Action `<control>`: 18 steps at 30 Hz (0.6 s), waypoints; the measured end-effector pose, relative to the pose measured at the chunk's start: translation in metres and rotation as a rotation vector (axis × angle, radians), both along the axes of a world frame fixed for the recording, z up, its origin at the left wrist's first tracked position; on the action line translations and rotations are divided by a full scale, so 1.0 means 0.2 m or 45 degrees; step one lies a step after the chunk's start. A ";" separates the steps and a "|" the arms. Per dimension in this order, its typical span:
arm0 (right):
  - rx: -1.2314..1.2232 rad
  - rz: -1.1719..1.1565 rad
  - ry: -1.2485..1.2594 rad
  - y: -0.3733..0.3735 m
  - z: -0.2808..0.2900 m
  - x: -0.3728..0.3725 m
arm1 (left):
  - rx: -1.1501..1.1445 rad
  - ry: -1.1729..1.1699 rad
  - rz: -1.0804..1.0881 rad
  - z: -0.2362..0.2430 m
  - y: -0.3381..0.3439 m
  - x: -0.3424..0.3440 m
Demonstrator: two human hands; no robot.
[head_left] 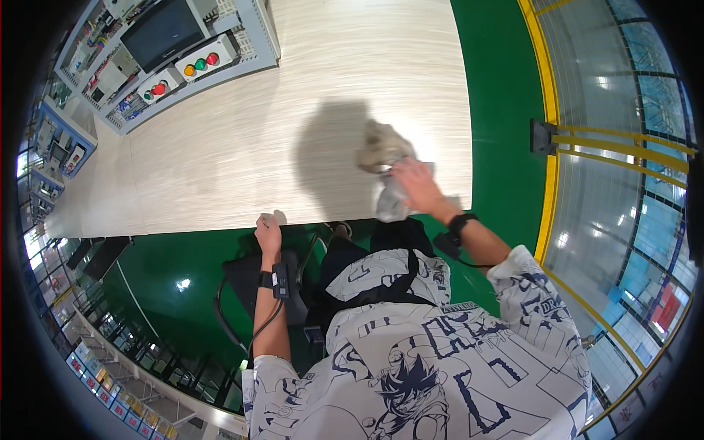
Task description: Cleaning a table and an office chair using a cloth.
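My right hand (418,185) presses on a crumpled cloth (384,147) near the right end of the pale wood-grain table (220,154). Motion smears the cloth; it looks beige at its far end and greyish white nearer to me. The fingers of that hand are closed against it. At the table's near edge rests my left hand (269,229), its fingers curled in; nothing shows in them. Both wrists wear black straps with small dark devices and cables.
A grey-framed panel (253,62) with a dark screen (163,33) and coloured push buttons (201,64) stands at the table's far left. A dark chair (253,282) is by my left arm. Yellow-framed clear fencing (548,147) runs along the right, beyond the green floor (502,110).
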State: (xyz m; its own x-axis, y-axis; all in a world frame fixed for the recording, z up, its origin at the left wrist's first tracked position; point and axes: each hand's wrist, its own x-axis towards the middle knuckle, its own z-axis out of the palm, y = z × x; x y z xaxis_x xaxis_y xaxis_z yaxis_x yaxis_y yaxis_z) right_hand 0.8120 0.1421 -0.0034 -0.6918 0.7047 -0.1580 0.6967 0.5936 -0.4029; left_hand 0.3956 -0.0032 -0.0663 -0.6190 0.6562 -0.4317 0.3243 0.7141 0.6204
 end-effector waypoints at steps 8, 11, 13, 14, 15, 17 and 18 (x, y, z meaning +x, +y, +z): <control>-1.219 -0.699 0.927 0.31 0.45 0.10 | -0.062 -0.351 -0.013 0.07 0.10 0.01; -1.042 -0.691 0.708 0.43 0.48 -0.06 | -0.018 -0.411 0.113 0.08 0.06 -0.04; -0.444 -0.622 0.506 0.50 0.40 -0.12 | 0.008 -0.466 0.183 0.10 0.06 -0.04; -0.116 -0.693 0.223 0.50 0.34 -0.12 | 0.015 -0.507 0.149 0.13 0.06 -0.06; -0.049 -0.649 0.223 0.48 0.26 -0.17 | 0.015 -0.546 0.122 0.16 0.05 -0.06; 0.083 -0.576 0.086 0.35 0.02 -0.25 | 0.005 -0.562 0.213 0.22 0.05 -0.02; 0.067 -0.549 0.087 0.31 0.01 -0.34 | 0.004 -0.567 0.298 0.25 0.05 0.00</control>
State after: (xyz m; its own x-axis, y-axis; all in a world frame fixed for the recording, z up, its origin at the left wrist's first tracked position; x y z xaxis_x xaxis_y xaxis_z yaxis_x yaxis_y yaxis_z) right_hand 0.7448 0.2047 -0.0023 -0.3400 0.9372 -0.0782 0.8580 0.2751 -0.4337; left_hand 0.3946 0.0065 -0.0155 -0.5059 0.5239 -0.6853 -0.1407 0.7337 0.6648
